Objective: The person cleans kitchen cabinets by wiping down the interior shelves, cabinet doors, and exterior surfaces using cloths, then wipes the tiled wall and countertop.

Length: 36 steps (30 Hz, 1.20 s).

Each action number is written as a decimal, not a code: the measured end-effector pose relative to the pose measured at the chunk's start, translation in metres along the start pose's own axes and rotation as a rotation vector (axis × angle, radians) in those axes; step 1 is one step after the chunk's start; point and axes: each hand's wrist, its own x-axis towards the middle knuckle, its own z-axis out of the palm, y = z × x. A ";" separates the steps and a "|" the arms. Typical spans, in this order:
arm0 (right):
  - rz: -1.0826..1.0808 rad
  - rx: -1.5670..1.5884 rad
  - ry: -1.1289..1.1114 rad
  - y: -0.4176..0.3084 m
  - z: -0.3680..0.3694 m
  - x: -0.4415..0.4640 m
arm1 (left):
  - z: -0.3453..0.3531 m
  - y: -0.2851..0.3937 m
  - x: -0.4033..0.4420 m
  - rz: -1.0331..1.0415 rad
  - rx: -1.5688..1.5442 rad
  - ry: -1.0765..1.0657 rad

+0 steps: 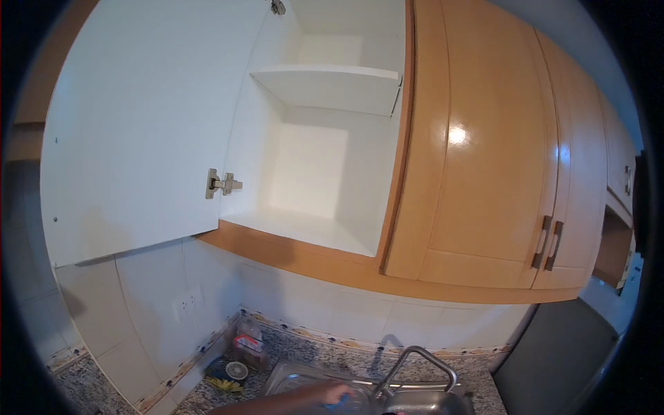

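Note:
At the bottom of the head view, a bare forearm reaches in from the lower left, and its hand (337,393) is over the metal sink's drainboard (294,377). Something small and blue (339,401) shows at the fingers, too blurred to make out. Which of my hands this is, I cannot tell for certain; by the arm's side it looks like my left hand. To its right stands the curved metal faucet (422,351) over the basin (425,403). My right hand does not show clearly.
Above, a wall cabinet's white door (138,131) hangs wide open beside white shelves (332,86). Closed wooden doors (484,152) are at the right. On the granite counter's left corner sit a packet (247,344), a round item (236,371) and something yellow (225,384).

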 end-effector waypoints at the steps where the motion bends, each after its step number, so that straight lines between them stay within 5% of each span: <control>1: -0.037 -0.073 0.029 -0.015 0.008 -0.014 | -0.007 -0.005 -0.009 -0.164 0.030 -0.033; 3: -0.193 -0.010 0.065 -0.048 0.038 -0.034 | -0.009 -0.040 -0.030 0.188 -0.008 0.649; 5: -0.440 -0.176 0.105 -0.049 0.035 -0.026 | -0.066 0.027 -0.078 -0.654 -0.594 0.601; 6: -0.591 -0.574 0.076 -0.047 0.029 -0.008 | -0.059 -0.001 -0.087 -0.424 -0.040 0.771; 7: -0.627 -0.558 -0.111 -0.044 0.026 0.006 | -0.060 -0.027 -0.088 -0.153 0.524 0.902; 8: -0.675 -0.531 -0.307 -0.046 0.042 0.011 | -0.073 -0.013 -0.093 -0.128 0.548 0.975; 12: -1.310 -1.053 -0.401 -0.098 0.136 0.017 | -0.151 0.080 -0.121 0.037 0.545 1.127; 16: -2.008 -1.110 -0.095 -0.138 0.229 0.058 | -0.216 0.113 -0.119 0.306 0.631 1.326; 19: -1.781 -1.452 0.237 -0.125 0.286 0.089 | -0.247 0.077 -0.106 0.543 0.832 1.475; 21: -1.726 -1.664 0.417 -0.093 0.307 0.132 | -0.258 0.061 -0.115 0.314 0.838 1.528; 23: -1.689 -1.953 0.235 -0.080 0.337 0.137 | -0.261 0.057 -0.128 0.206 0.984 1.576; 24: -1.943 -1.976 0.055 -0.080 0.344 0.139 | -0.260 0.054 -0.134 0.074 1.126 1.615; 26: -2.075 -1.997 -0.123 -0.090 0.357 0.134 | -0.263 0.045 -0.141 0.045 1.086 1.758; 28: -2.052 -1.841 -0.187 -0.110 0.347 0.120 | -0.265 0.038 -0.147 0.019 1.041 1.893; 30: -2.129 -1.715 -0.155 -0.124 0.314 0.125 | -0.265 0.032 -0.156 -0.119 1.322 1.832; 32: -2.180 -1.687 -0.195 -0.131 0.262 0.139 | -0.263 0.020 -0.163 -0.077 1.274 1.739; 34: -2.121 -1.644 -0.208 -0.131 0.221 0.142 | -0.261 0.013 -0.171 0.001 1.083 1.687; 36: -1.765 -1.624 -0.155 -0.128 0.212 0.129 | -0.256 0.024 -0.180 -0.048 1.094 1.705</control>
